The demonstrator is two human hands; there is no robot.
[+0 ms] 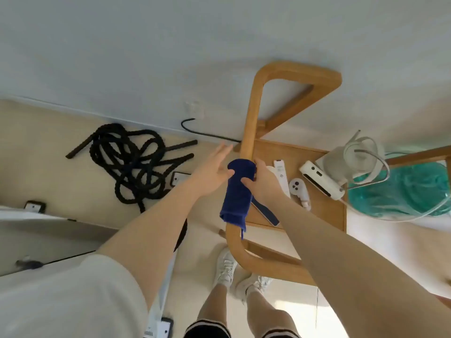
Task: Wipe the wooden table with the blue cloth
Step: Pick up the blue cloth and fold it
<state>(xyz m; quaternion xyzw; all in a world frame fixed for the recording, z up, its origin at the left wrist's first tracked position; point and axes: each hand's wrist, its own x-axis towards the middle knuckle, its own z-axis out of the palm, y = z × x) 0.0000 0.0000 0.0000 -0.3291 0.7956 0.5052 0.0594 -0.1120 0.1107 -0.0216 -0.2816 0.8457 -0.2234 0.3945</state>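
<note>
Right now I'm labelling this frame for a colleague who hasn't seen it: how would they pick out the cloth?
Find the wooden table right of centre, then its pale curved bentwood rail running up the frame. The blue cloth is draped over that rail, the right hand gripping it and the left hand touching it. It is the only dark blue fabric; the rope on the floor is black.
</note>
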